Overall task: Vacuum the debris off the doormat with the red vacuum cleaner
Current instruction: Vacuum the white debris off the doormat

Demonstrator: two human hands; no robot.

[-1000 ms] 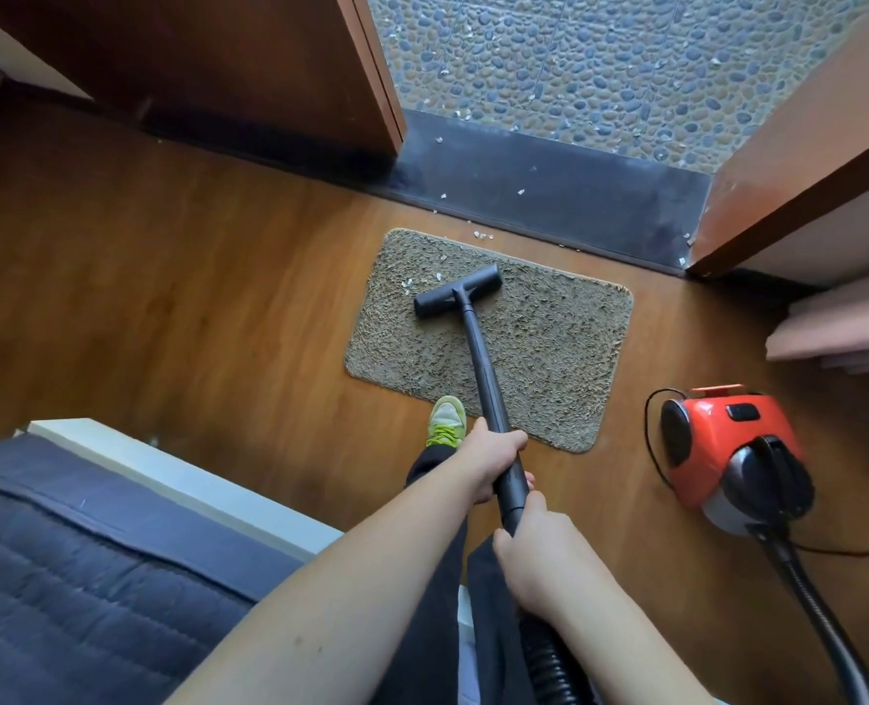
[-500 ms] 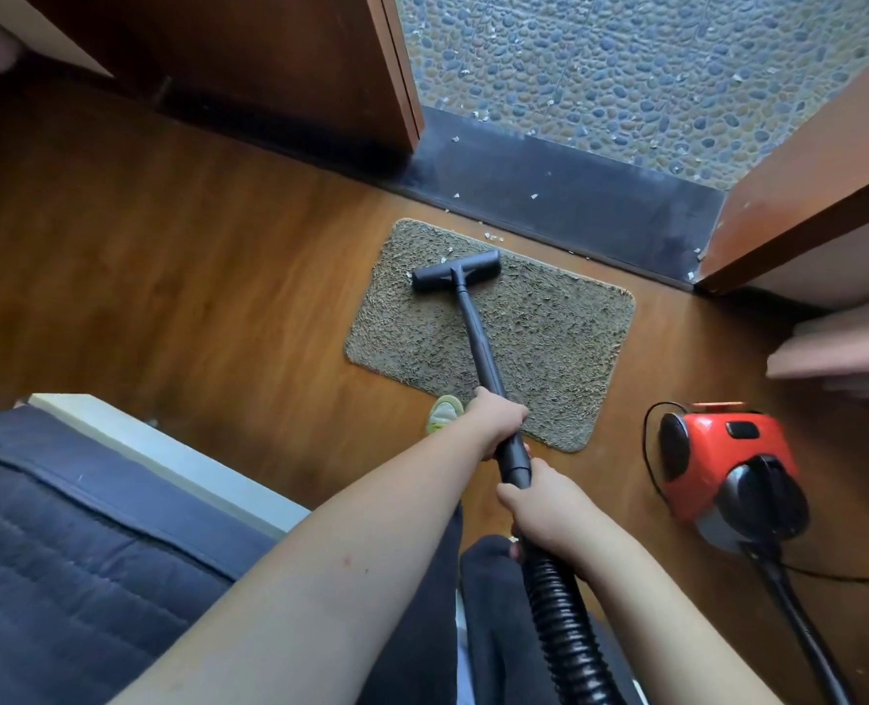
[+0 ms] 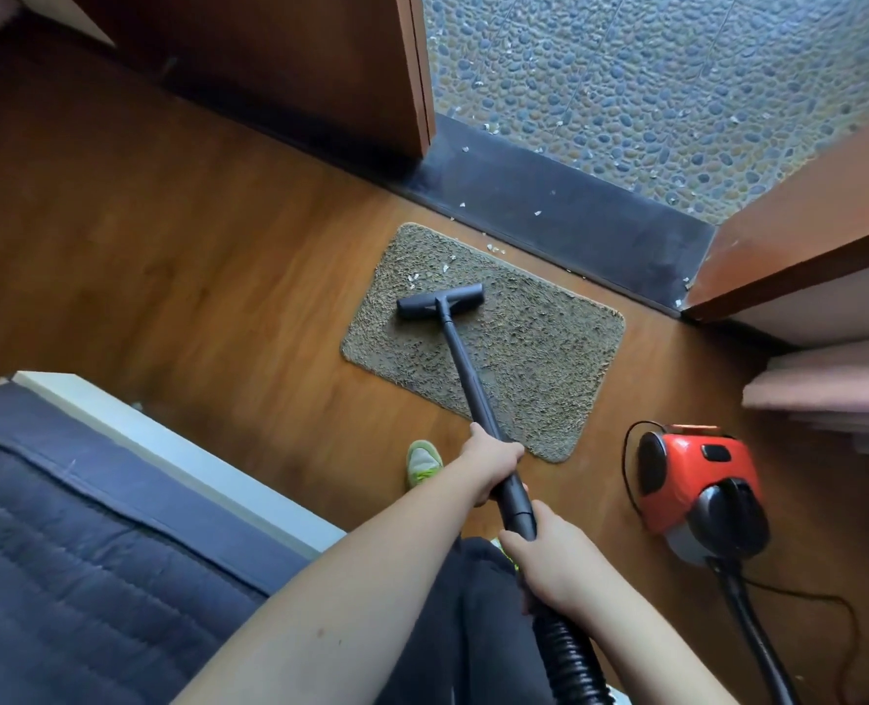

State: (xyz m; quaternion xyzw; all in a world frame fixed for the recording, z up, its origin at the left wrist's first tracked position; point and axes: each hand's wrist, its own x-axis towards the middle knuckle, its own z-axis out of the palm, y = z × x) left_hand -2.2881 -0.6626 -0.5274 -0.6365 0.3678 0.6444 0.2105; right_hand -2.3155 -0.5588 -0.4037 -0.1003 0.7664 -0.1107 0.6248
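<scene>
Where the wood-look floor (image 3: 218,256) meets the dark stone threshold (image 3: 574,216), flat on the boards: shaggy grey-brown rectangular doormat (image 3: 524,343), one long edge close to that threshold. Resting on the mat's far left part: black T-shaped plastic floor nozzle (image 3: 440,301), its rigid black wand (image 3: 465,371) slanting back toward the viewer. Just beyond the nozzle, on the pile: a few white paper-like scraps of debris (image 3: 414,280), more scattered on the threshold and the pebble paving (image 3: 676,84) behind. Wrapped around the wand near the mat's near edge: left hand (image 3: 490,463), fingers curled tight on the tube. Lower down, at the joint with the ribbed black hose (image 3: 569,653): right hand (image 3: 549,564), fingers likewise closed around it. Standing on the floor to the right of the mat, apart from it: red canister vacuum cleaner with black top (image 3: 696,485). Beside the left wrist: green-and-white sneaker (image 3: 422,463). At lower left: dark blue quilted mattress (image 3: 66,552).
</scene>
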